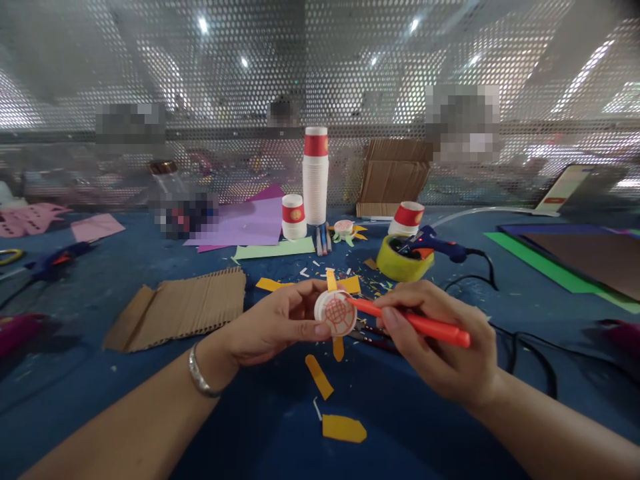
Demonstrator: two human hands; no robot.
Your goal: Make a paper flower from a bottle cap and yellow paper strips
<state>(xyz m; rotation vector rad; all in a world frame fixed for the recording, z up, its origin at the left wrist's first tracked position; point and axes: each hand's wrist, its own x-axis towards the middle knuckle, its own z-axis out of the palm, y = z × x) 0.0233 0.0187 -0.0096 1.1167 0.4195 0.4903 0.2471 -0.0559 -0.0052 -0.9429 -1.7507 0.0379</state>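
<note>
My left hand (280,318) is closed on a cut-down white paper cup (345,323), its round base turned toward me. A red grid pattern is drawn on that base, and orange paper strips stick out above and below it. In my right hand (440,340), pinched between thumb and fingers, is a red marker (425,325) whose tip is at the upper right of the cup base. Loose orange paper pieces (344,428) lie on the blue table below my hands. Scissors (373,337) lie partly hidden behind the right hand.
A tall stack of paper cups (315,190), several markers (323,239) and a similar decorated cup base (344,228) stand farther back. A glue gun (440,245) rests by a yellow tape roll (406,259), its cord trailing right. Corrugated cardboard (185,307) lies at left.
</note>
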